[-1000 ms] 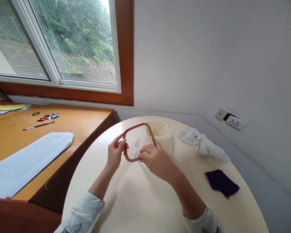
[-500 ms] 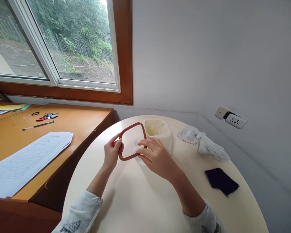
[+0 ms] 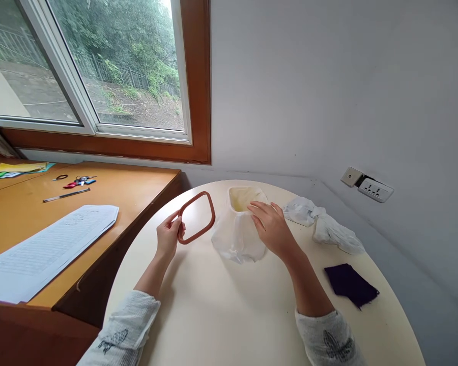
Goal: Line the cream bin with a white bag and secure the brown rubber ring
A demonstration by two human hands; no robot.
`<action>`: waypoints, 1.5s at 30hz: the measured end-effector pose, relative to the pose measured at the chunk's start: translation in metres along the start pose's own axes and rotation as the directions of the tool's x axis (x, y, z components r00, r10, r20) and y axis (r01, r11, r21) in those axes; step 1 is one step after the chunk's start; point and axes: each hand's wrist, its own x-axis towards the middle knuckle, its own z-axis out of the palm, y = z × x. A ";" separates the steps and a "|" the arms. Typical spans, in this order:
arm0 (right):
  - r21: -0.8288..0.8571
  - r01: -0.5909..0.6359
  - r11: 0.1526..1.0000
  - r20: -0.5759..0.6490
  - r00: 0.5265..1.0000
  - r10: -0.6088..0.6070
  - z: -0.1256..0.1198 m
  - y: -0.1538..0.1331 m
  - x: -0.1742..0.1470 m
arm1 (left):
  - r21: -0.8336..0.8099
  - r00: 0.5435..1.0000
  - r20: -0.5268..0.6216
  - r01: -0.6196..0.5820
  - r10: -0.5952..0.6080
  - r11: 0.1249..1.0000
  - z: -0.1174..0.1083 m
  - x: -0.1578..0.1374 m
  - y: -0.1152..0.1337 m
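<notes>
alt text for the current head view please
A person's left hand holds a reddish-brown squarish frame; the right hand is at a bag-draped pale container on a round table. Dark cloth lies farther right.

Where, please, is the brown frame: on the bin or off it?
Off: the left hand holds the brown frame left of the bin.

That round, cream-topped table point(image 3: 221, 310) over there holds a squarish, pale bin point(image 3: 239, 217) draped in thin white plastic point(image 3: 237, 246), a knotted white plastic bag point(image 3: 330, 230) and a frayed, dark-purple cloth scrap point(image 3: 351, 284).
</notes>
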 end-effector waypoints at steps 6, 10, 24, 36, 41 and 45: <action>-0.001 -0.010 1.000 -0.007 1.000 0.010 0.006 0.015 -0.001 | 0.060 0.998 -0.064 0.012 -0.009 0.998 -0.017 0.013 -0.014; 0.014 0.000 1.000 -0.016 1.000 0.000 0.006 0.016 -0.002 | 0.082 0.996 -0.085 0.018 -0.011 0.996 -0.021 0.016 -0.021; 0.036 -0.008 0.999 -0.032 0.999 0.009 0.005 0.016 -0.001 | 0.035 0.996 0.069 0.054 -0.057 0.998 -0.008 0.006 -0.007; 0.272 0.131 0.953 0.082 0.984 -0.158 -0.021 -0.030 -0.001 | -0.068 0.892 0.437 0.163 -0.118 0.984 0.019 -0.018 0.017; 0.249 0.142 0.958 0.140 0.974 -0.180 -0.020 -0.040 -0.004 | -0.078 0.855 0.500 0.198 -0.133 0.977 0.023 -0.023 0.022; 0.248 0.133 0.960 0.166 0.970 -0.177 -0.024 -0.046 -0.007 | -0.070 0.832 0.536 0.210 -0.140 0.975 0.027 -0.027 0.027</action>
